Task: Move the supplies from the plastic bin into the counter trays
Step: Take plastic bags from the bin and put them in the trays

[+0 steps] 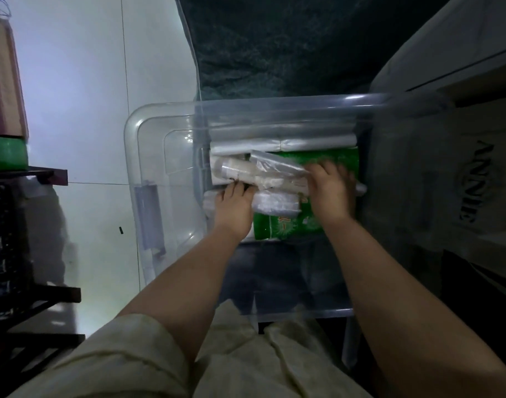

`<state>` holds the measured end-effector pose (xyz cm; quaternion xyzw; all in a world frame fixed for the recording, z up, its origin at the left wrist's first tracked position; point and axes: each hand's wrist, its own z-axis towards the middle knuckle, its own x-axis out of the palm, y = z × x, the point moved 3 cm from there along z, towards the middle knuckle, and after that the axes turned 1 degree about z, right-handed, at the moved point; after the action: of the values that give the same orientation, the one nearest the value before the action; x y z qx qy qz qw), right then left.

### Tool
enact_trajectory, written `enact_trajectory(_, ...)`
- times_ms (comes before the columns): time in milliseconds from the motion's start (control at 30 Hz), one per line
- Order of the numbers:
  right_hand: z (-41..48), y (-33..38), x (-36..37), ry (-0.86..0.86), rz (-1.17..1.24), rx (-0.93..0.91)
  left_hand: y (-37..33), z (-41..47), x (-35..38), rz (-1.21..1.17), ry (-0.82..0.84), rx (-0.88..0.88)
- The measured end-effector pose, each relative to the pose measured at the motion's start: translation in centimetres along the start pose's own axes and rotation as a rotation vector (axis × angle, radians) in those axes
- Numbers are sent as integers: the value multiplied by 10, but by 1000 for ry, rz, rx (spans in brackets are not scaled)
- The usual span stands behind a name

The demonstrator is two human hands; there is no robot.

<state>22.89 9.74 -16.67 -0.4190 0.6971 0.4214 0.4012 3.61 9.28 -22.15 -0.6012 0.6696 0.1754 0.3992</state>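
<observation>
A clear plastic bin (159, 133) sits on the floor below me, holding wrapped supplies. A long clear-wrapped sleeve of cups (246, 172) lies across the top of a green package (312, 222). Grey-white rolls (274, 142) lie along the bin's far side. My left hand (236, 208) grips the sleeve's underside near its left part. My right hand (329, 191) closes over the sleeve's right end. A smaller clear packet (274, 203) lies between my hands. No counter trays are in view.
White floor tiles (82, 110) spread to the left. A dark metal rack (21, 254) with a green item and brown box stands at the far left. A dark mat (274, 47) lies beyond the bin. A grey bag with lettering (461, 182) sits on the right.
</observation>
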Motion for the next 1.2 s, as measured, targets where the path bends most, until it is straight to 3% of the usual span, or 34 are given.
enact_trajectory(333,-3,8,-14,45,-24,-38,-15,-24,-7,60,-56,34)
enact_trajectory(600,-34,43,-114,-42,27,-166,-41,-105,-120,-47,-308,242)
enact_trajectory(900,-89,80,-236,-108,123,-296,-73,-198,-238,27,-664,428)
enact_trajectory(1067,-133,105,-284,-228,110,-250,-89,-228,-268,130,-834,617)
enact_trajectory(1200,-181,120,-295,-310,160,-79,-98,-254,-274,140,-926,794)
